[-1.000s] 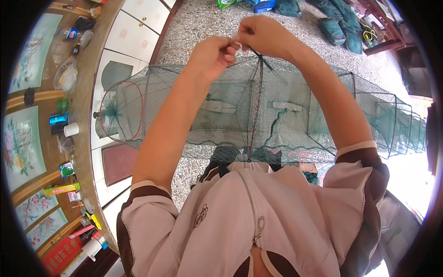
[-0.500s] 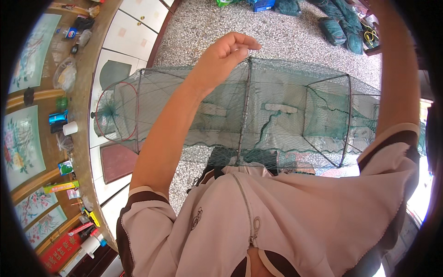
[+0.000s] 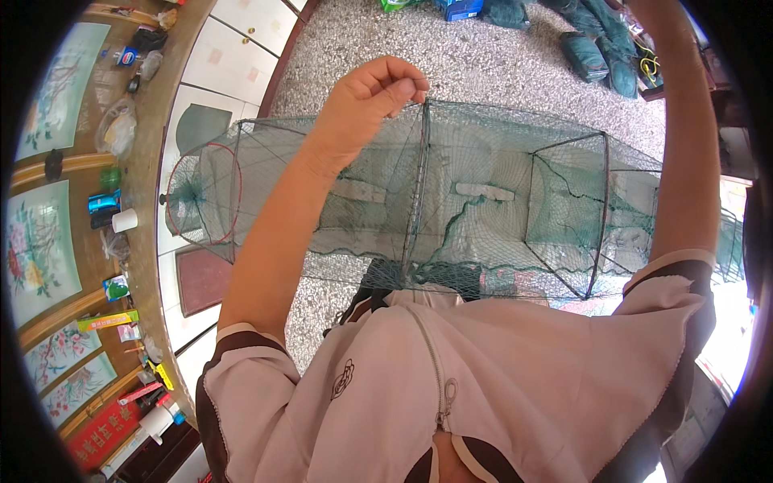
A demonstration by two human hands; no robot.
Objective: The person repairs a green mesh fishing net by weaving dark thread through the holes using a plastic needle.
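Observation:
A long cage-like fishing net [image 3: 483, 161] of green mesh hangs across the view in front of me, stretched over dark square frames. It has a red ring [image 3: 241, 193] near its gathered left end. My left hand [image 3: 374, 97] is closed in a pinch right beside the upper corner of a middle frame [image 3: 419, 185]. Whatever lies between those fingertips is too small to make out. The right arm [image 3: 684, 145] reaches up past the upper right edge, and its hand is outside the picture.
Along the left runs a wooden counter [image 3: 149, 266] with bottles, bags, a white cup [image 3: 124, 220] and small boxes, above white cabinet doors [image 3: 229, 56]. Bundles of folded green netting [image 3: 584, 56] and a blue package [image 3: 460, 10] lie on the speckled floor [image 3: 354, 36].
My left hand has shifted slightly left, and its extended fingers have curled into a pinch by the frame corner. The net's middle frame has swung a little left. The right arm has moved slightly left.

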